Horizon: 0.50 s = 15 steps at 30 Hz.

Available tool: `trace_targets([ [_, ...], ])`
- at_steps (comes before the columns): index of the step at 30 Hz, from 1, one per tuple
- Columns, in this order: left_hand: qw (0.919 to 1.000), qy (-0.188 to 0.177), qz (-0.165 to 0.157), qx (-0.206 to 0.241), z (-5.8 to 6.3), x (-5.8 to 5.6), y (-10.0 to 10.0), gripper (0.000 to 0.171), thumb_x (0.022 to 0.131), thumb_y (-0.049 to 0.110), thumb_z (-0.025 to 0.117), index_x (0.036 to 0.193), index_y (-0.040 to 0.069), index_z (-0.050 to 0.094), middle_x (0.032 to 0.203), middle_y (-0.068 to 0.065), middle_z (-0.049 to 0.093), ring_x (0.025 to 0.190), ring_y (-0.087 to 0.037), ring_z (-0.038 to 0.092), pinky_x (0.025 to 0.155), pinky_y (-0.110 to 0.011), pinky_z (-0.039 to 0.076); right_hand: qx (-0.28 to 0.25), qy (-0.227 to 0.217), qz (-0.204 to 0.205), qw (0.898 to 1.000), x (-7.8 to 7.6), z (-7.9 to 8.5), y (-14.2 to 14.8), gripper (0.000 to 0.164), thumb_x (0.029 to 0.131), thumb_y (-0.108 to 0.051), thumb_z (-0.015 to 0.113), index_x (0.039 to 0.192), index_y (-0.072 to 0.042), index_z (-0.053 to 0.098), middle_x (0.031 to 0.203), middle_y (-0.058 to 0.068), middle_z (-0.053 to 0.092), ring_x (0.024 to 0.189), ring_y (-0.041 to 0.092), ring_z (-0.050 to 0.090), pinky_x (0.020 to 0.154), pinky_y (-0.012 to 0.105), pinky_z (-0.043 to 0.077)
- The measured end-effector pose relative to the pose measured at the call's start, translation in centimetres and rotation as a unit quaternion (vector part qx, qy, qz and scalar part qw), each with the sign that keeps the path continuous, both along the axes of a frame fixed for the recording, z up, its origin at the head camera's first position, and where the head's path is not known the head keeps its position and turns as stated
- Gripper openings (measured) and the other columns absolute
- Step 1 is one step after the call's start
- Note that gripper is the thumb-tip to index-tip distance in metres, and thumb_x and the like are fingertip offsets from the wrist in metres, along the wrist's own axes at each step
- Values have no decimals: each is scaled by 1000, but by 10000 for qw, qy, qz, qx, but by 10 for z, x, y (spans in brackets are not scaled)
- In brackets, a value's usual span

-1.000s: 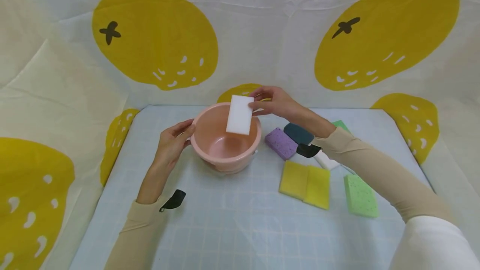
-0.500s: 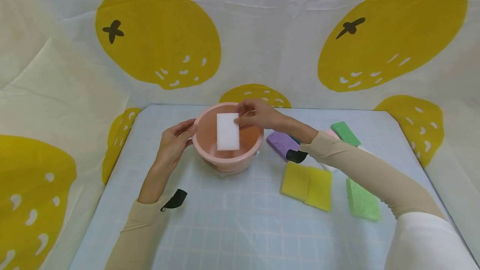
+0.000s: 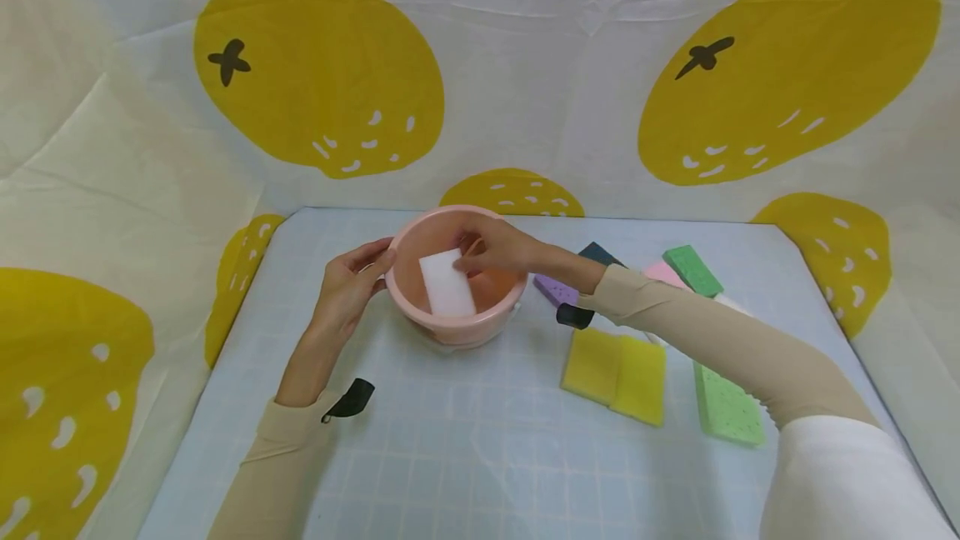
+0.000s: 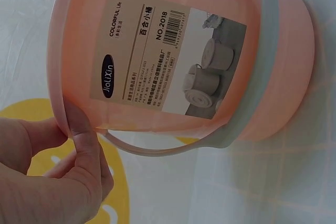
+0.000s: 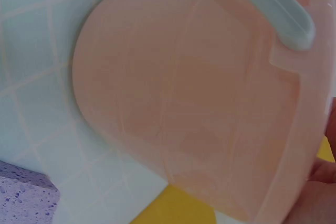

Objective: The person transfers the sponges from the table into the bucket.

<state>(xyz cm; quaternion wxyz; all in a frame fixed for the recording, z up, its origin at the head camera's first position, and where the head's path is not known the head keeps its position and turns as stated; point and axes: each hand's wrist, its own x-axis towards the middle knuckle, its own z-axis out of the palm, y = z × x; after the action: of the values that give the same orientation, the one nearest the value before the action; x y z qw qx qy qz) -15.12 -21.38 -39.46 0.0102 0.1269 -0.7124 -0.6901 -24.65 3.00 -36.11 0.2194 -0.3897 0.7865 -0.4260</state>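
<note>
A pink bucket (image 3: 465, 323) stands upright at the back of the table, left of the middle in the head view. My left hand (image 3: 345, 286) pinches its left rim between thumb and fingers; the left wrist view shows this grip beside the bucket's printed label (image 4: 168, 56) and its grey handle (image 4: 157, 151). My right hand (image 3: 495, 247) reaches over the right rim into the bucket and pinches a white sponge (image 3: 447, 283) by its upper right edge. The sponge is tilted inside the bucket's mouth. In the right wrist view the bucket's wall hides the sponge and most of the hand.
Right of the bucket lie a purple sponge (image 3: 555, 290), a dark blue sponge (image 3: 600, 253), two yellow sponges (image 3: 615, 375), a pink one (image 3: 665, 273), a green one (image 3: 692, 271) and a light green one (image 3: 727, 407). My right forearm passes over some of them. A fabric backdrop (image 3: 540, 90) rises behind the table.
My right hand has moved left and down, carrying the white sponge from above the bucket's right rim into its mouth; the sponge now tilts. My left hand keeps its hold on the rim.
</note>
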Motion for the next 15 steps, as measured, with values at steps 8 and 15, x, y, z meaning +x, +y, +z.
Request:
trace_targets([
  [8, 9999, 68, -22, 127, 1, 0, -1, 45, 100, 18, 69, 140, -2, 61, 136, -15, 60, 103, -10, 64, 82, -20, 58, 538, 506, 368, 9966, -1, -10, -16, 33, 92, 1, 75, 121, 7, 60, 109, 18, 64, 95, 27, 63, 85, 29, 58],
  [15, 9999, 49, -8, 133, 1, 0, -1, 45, 100, 18, 69, 139, -3, 61, 136, -18, 60, 101, -10, 64, 82, -19, 58, 1253, 325, 386, 9908, 0, -14, -25, 30, 95, -1, 72, 122, 4, 61, 105, 15, 64, 93, 25, 60, 82, 26, 56],
])
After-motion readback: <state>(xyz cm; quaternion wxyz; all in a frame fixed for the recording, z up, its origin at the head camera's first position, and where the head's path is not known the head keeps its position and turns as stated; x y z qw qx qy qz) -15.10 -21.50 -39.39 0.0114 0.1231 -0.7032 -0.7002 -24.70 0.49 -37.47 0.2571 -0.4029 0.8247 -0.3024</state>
